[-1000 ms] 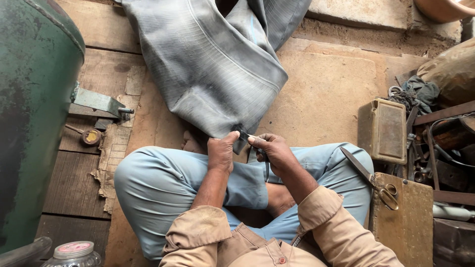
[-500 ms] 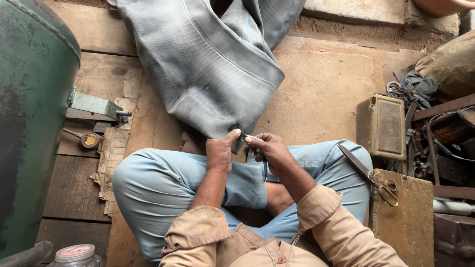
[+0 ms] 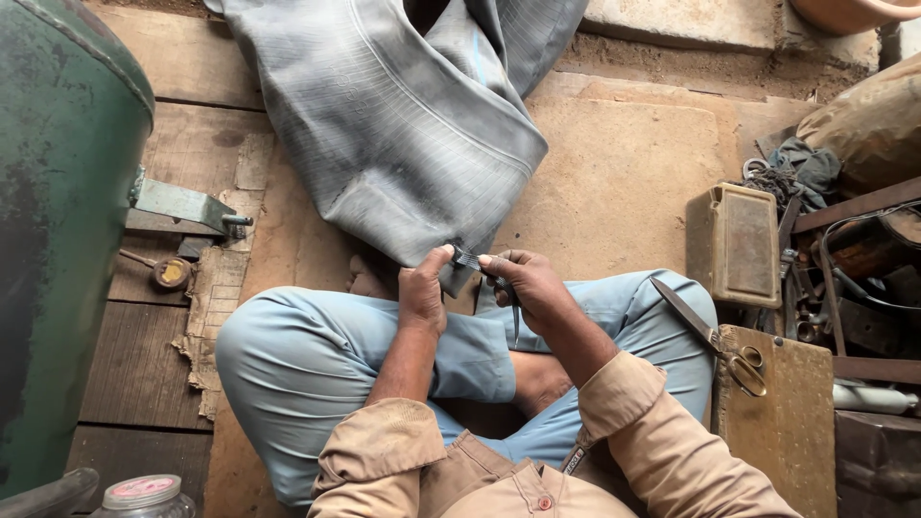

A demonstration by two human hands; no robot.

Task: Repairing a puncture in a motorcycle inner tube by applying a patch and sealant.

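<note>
Both hands meet at the lower edge of a grey rubber inner tube (image 3: 403, 125): the left hand (image 3: 424, 288) is closed, thumb and fingers pinching a small dark ribbed piece (image 3: 467, 259) at the tube's lowest corner, and the right hand (image 3: 528, 286) is curled round a thin dark tool (image 3: 514, 312) whose lower end hangs down below the palm. What the ribbed piece is, and whether the tool's tip touches it, is hard to make out, since the fingers cover most of the spot. The tube's upper part runs out of the top of the frame, and its near corner is hidden behind the left hand. It lies flat and collapsed on the wooden floor (image 3: 624, 182), just ahead of the hands and beyond the person's crossed legs in light blue trousers (image 3: 307, 355), spreading up and away from the knees. Its surface is dull, dusty grey, creased in long folds, with fine moulded ridges and a pale seam line curving across it. A green metal tank (image 3: 58, 211) is cut off at the left edge. Scissors (image 3: 715, 336) rest on a worn box at the right, beside a heap of tools and wire too cluttered to sort out.
</note>
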